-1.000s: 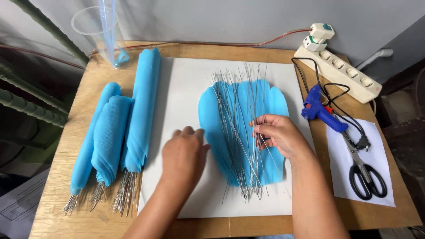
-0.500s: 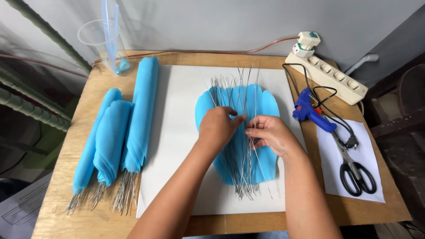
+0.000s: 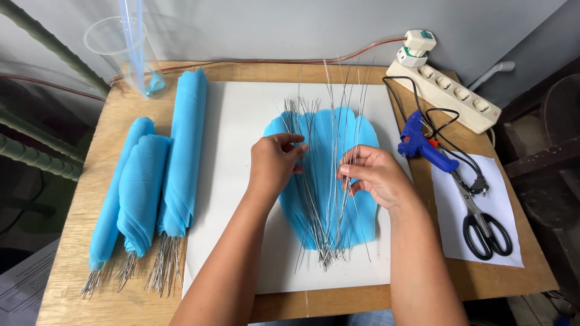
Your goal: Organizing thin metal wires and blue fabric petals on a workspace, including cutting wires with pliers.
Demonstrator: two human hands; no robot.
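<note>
Two bare hands are working at the centre of the frame over a fan of thin silver wires (image 3: 323, 199) lying on a blue petal-shaped fabric piece (image 3: 362, 223). The left hand (image 3: 273, 163) is pinching some wires between thumb and fingertips, while the right hand (image 3: 371, 175) is curling loosely around a few others. Three rolled blue fabric bundles (image 3: 145, 187) are lying at left; a blue glue gun (image 3: 423, 145) and black-handled scissors (image 3: 483, 229) are resting at right.

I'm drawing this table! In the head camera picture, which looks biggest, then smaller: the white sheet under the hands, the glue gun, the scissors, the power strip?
1. White sheet, by far the biggest.
2. Power strip.
3. Scissors and the blue glue gun look about alike, so I won't rank those two.
</note>
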